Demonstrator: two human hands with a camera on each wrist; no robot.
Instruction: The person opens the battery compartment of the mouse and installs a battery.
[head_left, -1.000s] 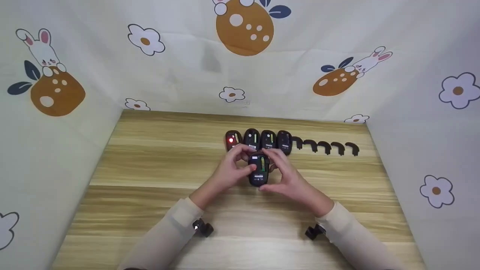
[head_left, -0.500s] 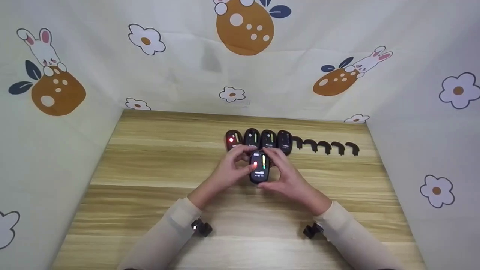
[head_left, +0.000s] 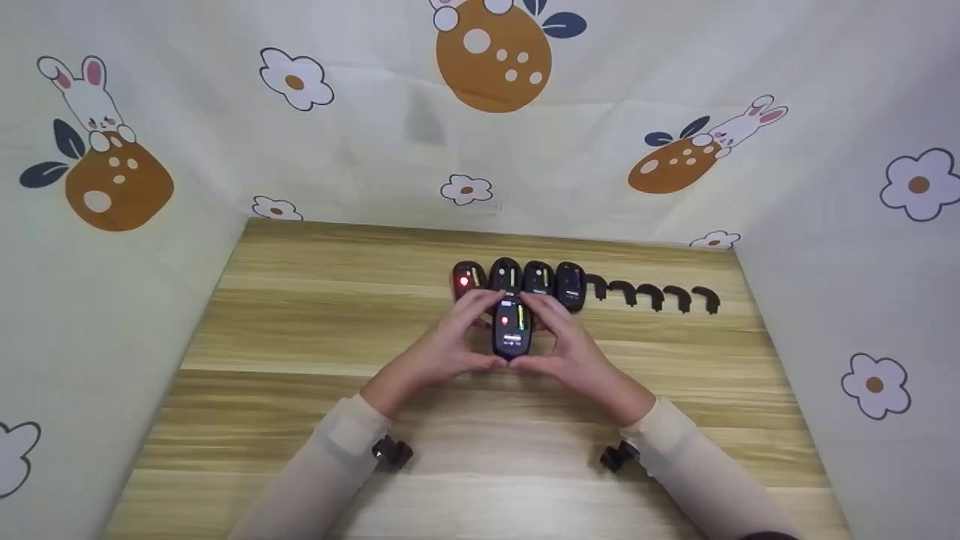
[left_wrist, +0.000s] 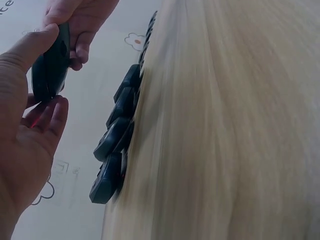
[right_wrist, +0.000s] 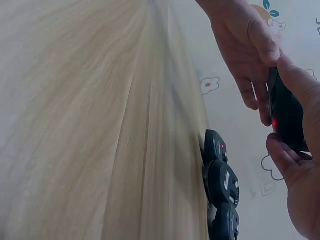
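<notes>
A black computer mouse (head_left: 513, 331) is held underside up above the table, between both hands. A green-and-yellow battery (head_left: 521, 317) lies in its uncovered slot, and its sensor glows red. My left hand (head_left: 442, 343) pinches the mouse from the left, thumb at the near end and fingers at the far end. From the right, my right hand (head_left: 576, 352) grips it the same way. In the left wrist view the mouse (left_wrist: 51, 65) appears edge-on, raised off the tabletop. The right wrist view shows the mouse (right_wrist: 287, 107) with a red glow on its underside.
Several upturned black mice stand in a row behind the hands; the leftmost mouse (head_left: 469, 280) glows red. The rightmost mouse (head_left: 571, 287) shows no visible battery. Several curved black covers (head_left: 651, 297) continue the row rightward. A patterned cloth (head_left: 375, 150) hangs behind the wooden table (head_left: 300, 322).
The held mouse has shifted slightly left and away from me. My left thumb has moved off its underside to the near end, and the sensor's red light is now uncovered.
</notes>
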